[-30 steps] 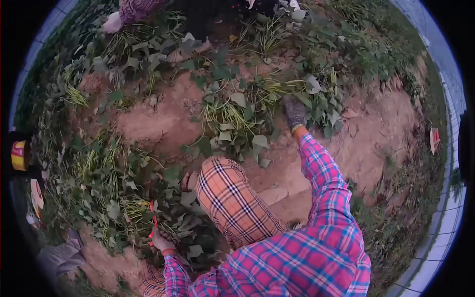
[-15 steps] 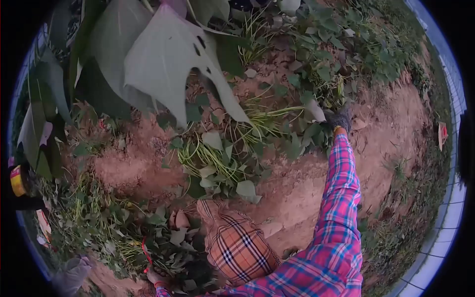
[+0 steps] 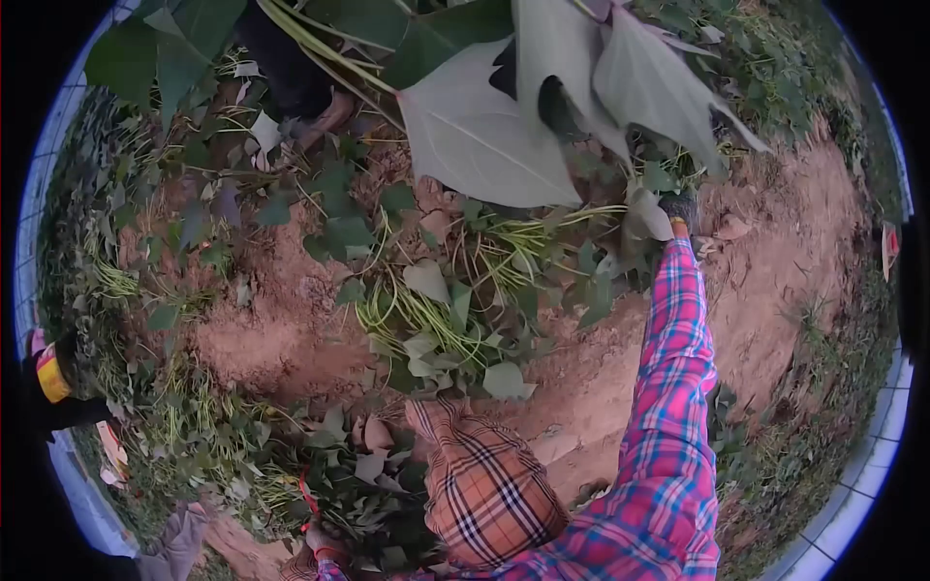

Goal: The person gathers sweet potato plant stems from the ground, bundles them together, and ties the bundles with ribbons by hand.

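At the right end of the leafy vines [image 3: 426, 281], we are working at arm's length; leaves are hiding our right hand's [image 3: 681, 207] fingers, so we cannot tell its grip. Our left hand [image 3: 325, 544] is seemingly clasping a thin red tool [image 3: 308, 497]. Any pull would be needing clearance below the large leaves [image 3: 489, 131]; bare soil [image 3: 775, 228] is lying rightward.

Vines [image 3: 426, 281] on soil [image 3: 271, 339] before knee [image 3: 496, 499]

Shirt [image 3: 672, 407]: pink and blue plaid, white lines, long sleeves. Trousers [image 3: 496, 496]: orange-tan plaid, black and white lines. Right hand [image 3: 681, 207]: dark grey glove [image 3: 684, 210], yellow-orange cuff edge [image 3: 678, 223]. Left wrist: red-orange band [image 3: 331, 554].
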### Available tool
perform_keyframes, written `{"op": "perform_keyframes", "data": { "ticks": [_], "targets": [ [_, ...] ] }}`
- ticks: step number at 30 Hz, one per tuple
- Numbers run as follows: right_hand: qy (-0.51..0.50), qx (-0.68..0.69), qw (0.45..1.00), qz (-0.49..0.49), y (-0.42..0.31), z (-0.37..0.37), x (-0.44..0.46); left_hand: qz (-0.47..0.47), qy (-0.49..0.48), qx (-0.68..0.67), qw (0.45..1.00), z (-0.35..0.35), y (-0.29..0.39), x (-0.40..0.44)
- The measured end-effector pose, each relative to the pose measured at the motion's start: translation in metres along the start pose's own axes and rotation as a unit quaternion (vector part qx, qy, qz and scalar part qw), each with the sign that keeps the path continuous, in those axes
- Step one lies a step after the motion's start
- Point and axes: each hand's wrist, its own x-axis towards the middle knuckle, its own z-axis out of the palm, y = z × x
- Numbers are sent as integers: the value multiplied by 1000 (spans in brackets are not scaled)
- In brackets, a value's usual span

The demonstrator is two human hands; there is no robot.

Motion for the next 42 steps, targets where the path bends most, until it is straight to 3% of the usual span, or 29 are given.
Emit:
{"op": "perform_keyframes", "data": {
  "ticks": [3,4,5,6,7,8,10,11,12,13,14,16,17,20,23,27,30,32,34,36,37,38,39,40,42],
  "targets": [
    [144,161,974,-70,57,8,-16,17,-19,-24,999,4,-1,-11],
    [196,219,951,-100,79,11,-25,33,-37,-18,999,6,-4,-10],
    [256,361,878,-183,94,-6,-45,41,-43,-34,998,9,-5,-14],
    [262,360,875,-192,110,-20,-66,35,-47,-43,997,11,-8,-9],
    [213,162,937,-225,122,-32,-88,44,-48,-54,996,9,-13,-4],
    [160,-41,955,-247,125,-45,-105,56,-48,-69,995,8,-16,0],
    [112,-244,926,-264,119,-80,-134,78,-81,-51,992,12,-16,-7],
    [109,20,936,-334,116,-105,-151,66,-103,-87,989,10,-17,-12],
    [51,229,922,-309,109,-130,-167,72,-109,-91,987,8,-20,-8],
    [6,433,858,-276,102,-154,-183,79,-109,-92,987,3,-17,-11],
    [-14,504,823,-261,93,-179,-199,76,-114,-83,987,6,-19,-16],
    [-32,520,800,-298,76,-229,-237,63,-163,-87,981,5,-15,-19],
    [-34,513,793,-328,68,-252,-256,50,-208,-94,972,1,-16,-15],
    [-34,453,769,-450,25,-313,-320,136,-109,-42,984,9,-15,-37],
    [-14,379,724,-576,-26,-354,-383,89,-130,-64,985,7,-9,-42],
    [16,254,628,-735,-81,-384,-478,135,-71,120,981,-1,8,-62],
    [-3,146,534,-833,-115,-365,-553,128,-173,-15,976,-6,-10,-26],
    [-10,60,472,-880,-130,-337,-603,178,-191,3,965,-21,-6,-27],
    [-55,-15,411,-910,-193,-301,-604,144,-152,36,977,-22,11,-56],
    [-67,-106,395,-910,-227,-256,-626,112,-153,64,980,-12,6,-39],
    [-36,-152,390,-908,-227,-248,-651,163,-170,38,971,-17,4,-41],
    [-5,-197,381,-903,-227,-240,-676,135,-207,-5,969,-27,4,-40],
    [-51,-90,303,-947,-231,-221,-693,104,-241,-47,964,-40,8,-49],
    [-79,-53,281,-955,-233,-205,-704,104,-238,-56,964,-67,18,-66],
    [-133,17,227,-965,-237,-173,-727,266,-136,175,938,-108,31,-79]
  ]
}}
